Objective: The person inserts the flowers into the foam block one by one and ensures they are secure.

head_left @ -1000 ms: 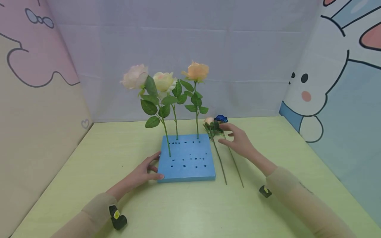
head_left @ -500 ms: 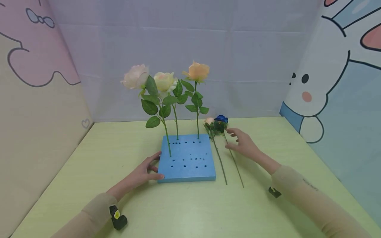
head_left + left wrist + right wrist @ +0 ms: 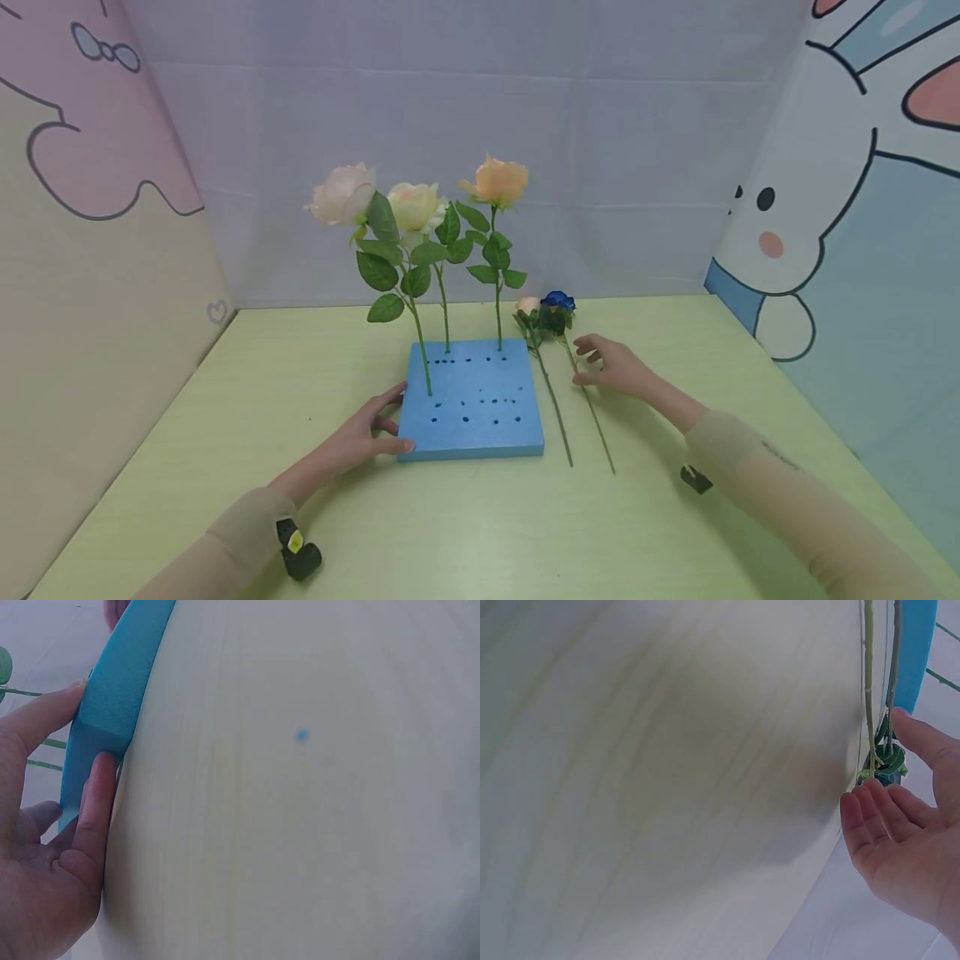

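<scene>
My left hand (image 3: 356,435) holds the left edge of a blue foam block (image 3: 487,437) with several holes, its thumb on the near corner; the left wrist view shows the fingers against the block's side. A pale pink rose (image 3: 342,195), a cream rose (image 3: 415,207) and an orange rose (image 3: 498,181) stand upright in the block. Right of it lie a blue rose (image 3: 558,301) and a peach rose (image 3: 527,305), stems toward me. My right hand (image 3: 617,368) is beside the blue rose's stem, fingers loosely bent, thumb apart, with nothing gripped.
Everything stands on a pale green-yellow table (image 3: 465,533). A light fabric backdrop (image 3: 637,150) rises behind it. Panels with cartoon figures flank both sides, including a rabbit panel (image 3: 885,275) on the right.
My right hand has drawn back from the blue rose's bloom, to the right and toward me, down beside its stem. The left hand and the block have stayed put.
</scene>
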`<control>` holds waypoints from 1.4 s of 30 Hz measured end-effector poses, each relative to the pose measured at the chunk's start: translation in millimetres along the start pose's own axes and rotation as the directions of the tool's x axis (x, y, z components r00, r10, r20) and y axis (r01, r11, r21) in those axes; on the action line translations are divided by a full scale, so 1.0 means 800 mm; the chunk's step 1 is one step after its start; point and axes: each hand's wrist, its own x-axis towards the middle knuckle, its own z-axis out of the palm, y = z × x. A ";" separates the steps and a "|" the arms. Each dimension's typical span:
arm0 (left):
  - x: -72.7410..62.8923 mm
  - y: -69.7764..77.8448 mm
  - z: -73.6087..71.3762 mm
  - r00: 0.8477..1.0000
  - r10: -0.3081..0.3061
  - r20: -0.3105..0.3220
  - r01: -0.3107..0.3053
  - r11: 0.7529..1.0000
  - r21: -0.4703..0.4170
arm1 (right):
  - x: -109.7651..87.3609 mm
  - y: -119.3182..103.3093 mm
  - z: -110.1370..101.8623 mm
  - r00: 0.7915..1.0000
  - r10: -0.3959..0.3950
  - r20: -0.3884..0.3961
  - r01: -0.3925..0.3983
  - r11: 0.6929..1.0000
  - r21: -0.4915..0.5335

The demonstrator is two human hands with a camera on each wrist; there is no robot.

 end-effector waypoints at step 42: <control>-0.001 0.005 -0.001 1.000 -0.008 -0.003 0.008 1.000 -0.001 | 0.015 0.006 -0.009 0.982 0.159 0.097 -0.179 0.950 0.257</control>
